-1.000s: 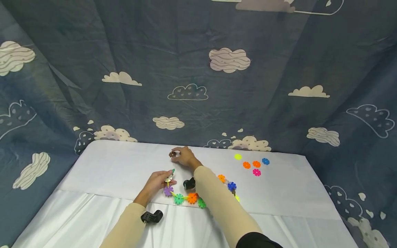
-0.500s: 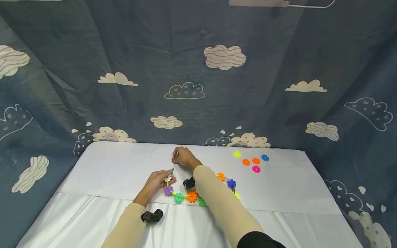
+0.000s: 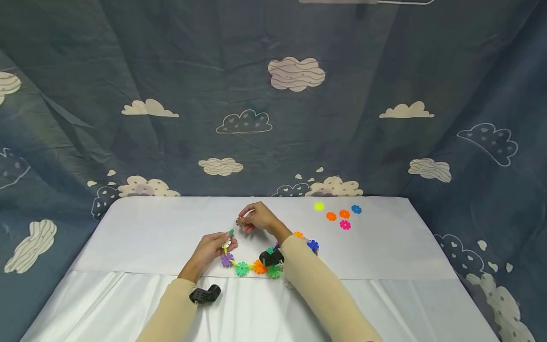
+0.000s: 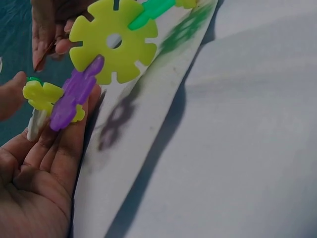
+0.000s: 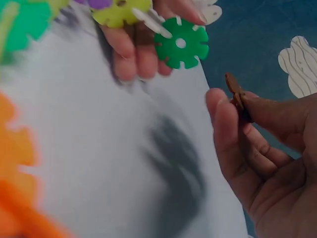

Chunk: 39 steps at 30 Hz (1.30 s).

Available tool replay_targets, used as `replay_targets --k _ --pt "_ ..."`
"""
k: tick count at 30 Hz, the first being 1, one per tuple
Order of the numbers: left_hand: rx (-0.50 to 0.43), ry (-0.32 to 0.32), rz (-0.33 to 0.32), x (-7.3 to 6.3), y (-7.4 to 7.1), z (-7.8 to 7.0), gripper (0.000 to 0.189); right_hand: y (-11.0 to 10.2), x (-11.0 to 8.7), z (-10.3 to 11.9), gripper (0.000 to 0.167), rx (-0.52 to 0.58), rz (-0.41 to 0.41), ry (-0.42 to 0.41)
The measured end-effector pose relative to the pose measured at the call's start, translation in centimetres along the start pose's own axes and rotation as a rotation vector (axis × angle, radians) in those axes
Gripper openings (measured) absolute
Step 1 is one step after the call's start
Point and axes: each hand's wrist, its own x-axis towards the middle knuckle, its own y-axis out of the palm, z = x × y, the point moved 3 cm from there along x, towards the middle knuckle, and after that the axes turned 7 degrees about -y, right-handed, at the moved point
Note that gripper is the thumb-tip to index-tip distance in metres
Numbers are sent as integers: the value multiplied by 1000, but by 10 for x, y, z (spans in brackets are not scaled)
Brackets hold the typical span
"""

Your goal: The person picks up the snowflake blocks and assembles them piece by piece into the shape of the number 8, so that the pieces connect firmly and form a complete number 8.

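Observation:
My left hand (image 3: 209,249) holds the end of a chain of notched plastic snowflake discs. A green disc (image 5: 181,43) tops that end, slotted to a white disc (image 4: 35,124) by the fingers, followed by yellow and a purple disc (image 4: 77,94). My right hand (image 3: 260,217) pinches a brown snowflake disc (image 5: 237,94) between thumb and forefinger, edge-on in the right wrist view. A gap separates the brown disc from the green one. Beyond the purple, the chain curves along the cloth through an orange disc (image 3: 259,266) to a blue disc (image 3: 313,245). The right forearm hides part of it.
Loose discs lie at the back right of the white cloth (image 3: 149,232): yellow (image 3: 319,206), blue (image 3: 356,209), pink (image 3: 344,225) and two orange. A dark cloud-print curtain (image 3: 248,85) hangs behind the table.
My right hand has come nearer and slightly right with the brown disc, which has turned in its fingers. The left hand keeps its hold on the chain. The head view has shifted a little.

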Motion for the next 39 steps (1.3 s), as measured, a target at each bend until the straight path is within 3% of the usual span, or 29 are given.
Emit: replay_targets --k 5,9,16,24,31,39 --pt "20 10 8 1 0 -1 35 5 -11 -4 17 15 -53 -62" --pt "19 6 20 2 2 1 36 11 -18 -7 16 54 -124 -65" --pt "44 8 6 2 2 -1 36 17 -15 -10 12 69 -196 -86" --pt "12 19 5 0 2 1 35 22 -17 -10 10 61 -185 -82" --pt "31 23 -45 -1 2 3 33 26 -17 -11 10 101 -190 -82" --pt "4 10 -66 -1 3 2 32 27 -16 -11 10 72 -182 -59"
